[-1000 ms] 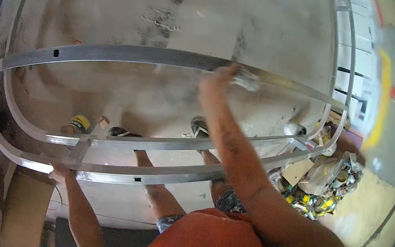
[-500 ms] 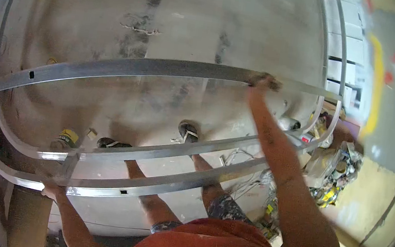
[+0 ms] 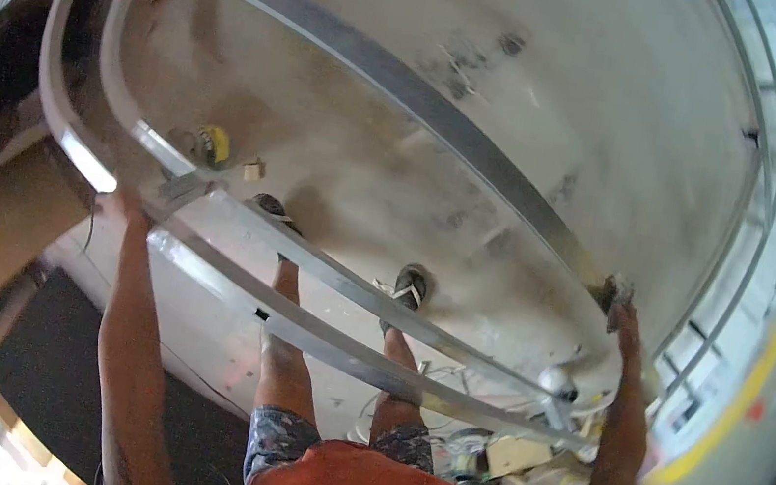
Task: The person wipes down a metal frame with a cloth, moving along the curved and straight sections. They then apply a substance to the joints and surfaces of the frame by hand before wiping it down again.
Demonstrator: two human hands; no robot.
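Note:
A large metal frame (image 3: 408,101) of flat bars with rounded ends stretches across the view in front of my body. My left hand (image 3: 123,205) is closed around its nearer rail (image 3: 334,342), beside a short crosspiece (image 3: 187,189). Farther off to the right, my right hand (image 3: 623,317) presses a crumpled grey rag (image 3: 613,290) on the far bar; the rag's exact kind is blurred. Small dark holes show in the bars.
A yellow-labelled container (image 3: 213,146) and a small block (image 3: 253,170) are on the grey floor (image 3: 340,156) past my feet. Cluttered bags and scraps (image 3: 533,481) lie at lower right. Brown board (image 3: 9,224) and a dark mat (image 3: 117,373) are at left.
My right hand has slid along the far bar toward its right end with the rag. The view has turned, so the frame now slopes down to the right. My left hand keeps its hold.

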